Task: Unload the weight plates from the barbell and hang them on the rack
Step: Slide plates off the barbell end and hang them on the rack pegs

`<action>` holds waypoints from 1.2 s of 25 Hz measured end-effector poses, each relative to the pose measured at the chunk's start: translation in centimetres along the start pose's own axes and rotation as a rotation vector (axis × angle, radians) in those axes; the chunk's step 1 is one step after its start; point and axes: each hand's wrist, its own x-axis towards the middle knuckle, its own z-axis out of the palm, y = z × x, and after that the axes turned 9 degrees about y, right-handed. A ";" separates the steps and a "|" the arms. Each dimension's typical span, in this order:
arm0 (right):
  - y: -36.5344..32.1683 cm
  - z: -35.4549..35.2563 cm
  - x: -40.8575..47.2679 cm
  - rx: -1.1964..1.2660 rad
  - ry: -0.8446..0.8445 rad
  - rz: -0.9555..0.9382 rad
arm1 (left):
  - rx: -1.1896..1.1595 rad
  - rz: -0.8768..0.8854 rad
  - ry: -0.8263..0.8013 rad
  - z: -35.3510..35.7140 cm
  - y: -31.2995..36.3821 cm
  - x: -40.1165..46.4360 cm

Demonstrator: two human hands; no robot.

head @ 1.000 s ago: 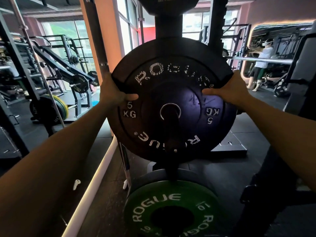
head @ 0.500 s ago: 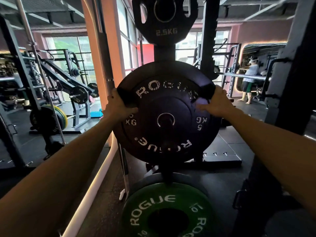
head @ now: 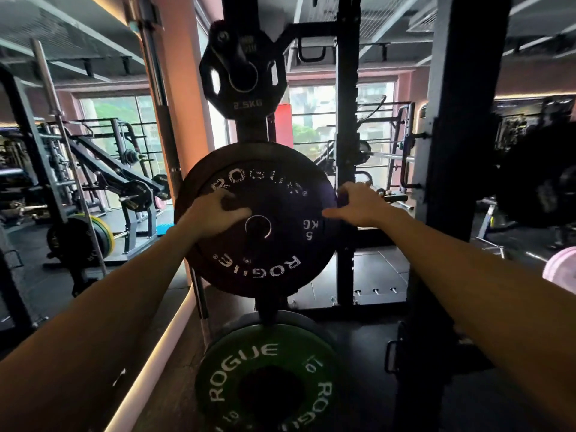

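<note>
A black 5 kg Rogue plate [head: 265, 269] hangs on a peg of the storage rack post [head: 252, 132], its centre hole around the peg end. My left hand [head: 215, 213] lies on the plate's face left of the hole, fingers spread and fairly straight. My right hand [head: 358, 204] hovers at the plate's right rim with fingers relaxed and thumb pointing left; I cannot tell whether it touches. A small black 2.5 kg plate [head: 243, 79] hangs on the peg above. A green 10 kg Rogue plate [head: 268, 378] hangs on the peg below.
A black rack upright [head: 346, 120] stands just behind the plate on the right, and a thicker one [head: 461, 120] is nearer on the right. A bare barbell [head: 62, 145] leans at left. Other machines and loaded plates [head: 93, 235] fill the left background.
Both hands have let go of the 5 kg plate's rim. The left hand has slid onto its face and the right has opened beside the rim. The view has pulled back.
</note>
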 end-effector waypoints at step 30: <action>12.0 -36.4 -35.9 -0.079 -0.199 -0.013 | -0.103 0.038 -0.038 -5.2 36.6 -40.8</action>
